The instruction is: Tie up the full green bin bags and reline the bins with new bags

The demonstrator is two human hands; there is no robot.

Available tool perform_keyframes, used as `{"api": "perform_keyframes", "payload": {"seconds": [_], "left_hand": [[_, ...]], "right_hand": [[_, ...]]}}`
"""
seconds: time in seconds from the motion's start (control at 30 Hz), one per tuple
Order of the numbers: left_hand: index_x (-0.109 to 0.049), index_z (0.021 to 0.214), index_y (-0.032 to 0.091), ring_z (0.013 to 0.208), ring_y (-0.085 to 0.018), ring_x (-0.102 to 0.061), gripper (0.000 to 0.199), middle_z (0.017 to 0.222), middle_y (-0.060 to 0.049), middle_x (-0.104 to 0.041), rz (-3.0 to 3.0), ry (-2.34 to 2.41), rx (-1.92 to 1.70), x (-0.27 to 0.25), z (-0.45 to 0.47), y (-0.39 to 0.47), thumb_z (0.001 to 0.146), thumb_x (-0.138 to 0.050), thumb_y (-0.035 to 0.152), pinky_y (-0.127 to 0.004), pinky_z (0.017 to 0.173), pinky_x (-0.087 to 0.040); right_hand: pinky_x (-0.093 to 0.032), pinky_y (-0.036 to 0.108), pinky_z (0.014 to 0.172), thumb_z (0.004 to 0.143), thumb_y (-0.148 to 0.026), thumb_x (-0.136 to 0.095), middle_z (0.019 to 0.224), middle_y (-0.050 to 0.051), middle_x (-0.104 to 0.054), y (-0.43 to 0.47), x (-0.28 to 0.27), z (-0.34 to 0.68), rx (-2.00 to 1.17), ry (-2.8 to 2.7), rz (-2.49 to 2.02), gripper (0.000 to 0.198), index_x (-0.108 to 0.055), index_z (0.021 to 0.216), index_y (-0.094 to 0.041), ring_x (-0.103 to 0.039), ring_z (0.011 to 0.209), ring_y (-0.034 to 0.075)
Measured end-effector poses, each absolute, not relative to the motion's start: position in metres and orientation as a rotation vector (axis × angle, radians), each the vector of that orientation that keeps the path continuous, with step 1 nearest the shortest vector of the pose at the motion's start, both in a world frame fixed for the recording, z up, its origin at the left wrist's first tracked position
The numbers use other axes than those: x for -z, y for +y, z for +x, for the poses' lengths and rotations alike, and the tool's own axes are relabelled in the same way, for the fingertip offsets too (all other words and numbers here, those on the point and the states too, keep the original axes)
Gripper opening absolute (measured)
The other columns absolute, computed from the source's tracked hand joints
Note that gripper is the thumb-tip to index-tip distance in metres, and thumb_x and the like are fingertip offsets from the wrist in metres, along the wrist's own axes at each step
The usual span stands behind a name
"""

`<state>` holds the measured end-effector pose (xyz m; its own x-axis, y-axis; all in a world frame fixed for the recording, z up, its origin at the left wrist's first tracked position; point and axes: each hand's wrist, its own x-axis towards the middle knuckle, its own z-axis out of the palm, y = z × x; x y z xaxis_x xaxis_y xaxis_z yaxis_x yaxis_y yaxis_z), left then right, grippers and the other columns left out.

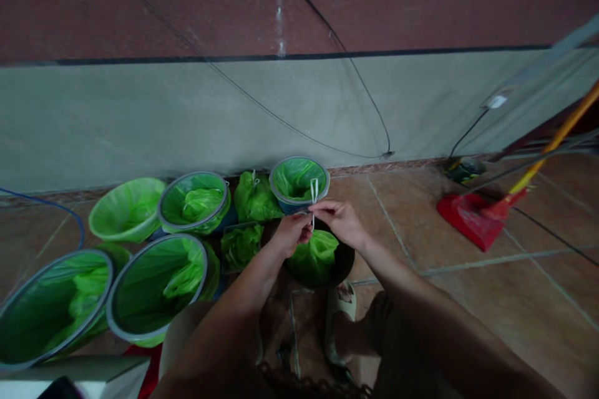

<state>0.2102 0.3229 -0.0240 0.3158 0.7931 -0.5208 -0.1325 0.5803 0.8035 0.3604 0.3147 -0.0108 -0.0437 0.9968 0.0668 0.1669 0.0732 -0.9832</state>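
Nearest the camera, the person's two bare forearms (219, 324) stretch forward from the bottom edge over a dark, round bin (347, 265) on the brown tiled floor (468, 299). Clock directions here are taken from that bin. Inside it sits a bright green plastic bag (312, 259), gathered toward the top. Just above the bag, the left hand (291, 232) and right hand (344, 219) meet. The fingers of both are pinched closed on a thin white cord (314, 190), whose narrow loop stands up above them.

A pale slipper (344, 300) on the person's foot is near the bin at 5 o'clock. At 11 o'clock stands a blue round bin (289, 206) with a green liner; touching or just beside it, at 10 o'clock, is a stuffed green plastic bag (255, 202) with a white tie. From 8 to 10 o'clock, four more round, green-lined bins (173, 236) stand in two rows. Well apart, at 2 to 3 o'clock, lies a red plastic dustpan (463, 215), near a yellow pole (547, 149). The wall (210, 112) beyond is pale grey below, dull red above.
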Motion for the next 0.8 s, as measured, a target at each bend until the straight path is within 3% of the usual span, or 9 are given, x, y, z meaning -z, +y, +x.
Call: {"api": "perform_keyframes", "payload": {"seconds": [0.13, 0.27, 0.5, 0.8], "left_hand": [[-0.058, 0.062, 0.013, 0.043, -0.005, -0.05, 0.021, 0.055, 0.002, -0.056, 0.792, 1.079, -0.558, 0.0223, 0.208, 0.319, 0.072, -0.071, 0.027, -0.017, 0.043, -0.035], [-0.058, 0.063, 0.014, 0.043, -0.004, -0.049, 0.024, 0.055, 0.003, -0.056, 0.83, 1.034, -0.53, 0.0224, 0.2051, 0.3177, 0.072, -0.072, 0.031, -0.016, 0.043, -0.035], [-0.058, 0.064, 0.014, 0.043, -0.003, -0.045, 0.03, 0.055, 0.003, -0.055, 0.807, 0.958, -0.533, 0.0257, 0.2051, 0.3166, 0.068, -0.077, 0.037, -0.017, 0.042, -0.031], [-0.061, 0.07, 0.013, 0.05, -0.007, -0.056, 0.023, 0.063, -0.001, -0.062, 0.741, 0.846, -0.574, 0.0268, 0.2068, 0.3149, 0.065, -0.077, 0.028, -0.02, 0.051, -0.043]], "right_hand": [[-0.045, 0.032, 0.087, 0.084, -0.019, -0.055, 0.09, 0.004, -0.07, 0.308, 0.009, 0.3569, -0.872, -1.818, -1.251, 0.02, -0.075, 0.087, -0.022, -0.062, 0.09, 0.017], [-0.047, 0.029, 0.083, 0.088, -0.02, -0.051, 0.096, 0.005, -0.07, 0.3061, 0.0131, 0.3567, -0.947, -1.852, -1.249, 0.022, -0.071, 0.096, -0.02, -0.064, 0.09, 0.017], [-0.047, 0.032, 0.09, 0.088, -0.021, -0.052, 0.105, 0.005, -0.071, 0.308, 0.0123, 0.3598, -1.029, -1.818, -1.207, 0.026, -0.07, 0.105, -0.021, -0.065, 0.098, 0.018], [-0.051, 0.028, 0.076, 0.081, -0.026, -0.058, 0.091, 0.004, -0.073, 0.3108, 0.0148, 0.3612, -1.181, -1.598, -1.189, 0.021, -0.071, 0.095, -0.017, -0.066, 0.08, 0.015]]}}
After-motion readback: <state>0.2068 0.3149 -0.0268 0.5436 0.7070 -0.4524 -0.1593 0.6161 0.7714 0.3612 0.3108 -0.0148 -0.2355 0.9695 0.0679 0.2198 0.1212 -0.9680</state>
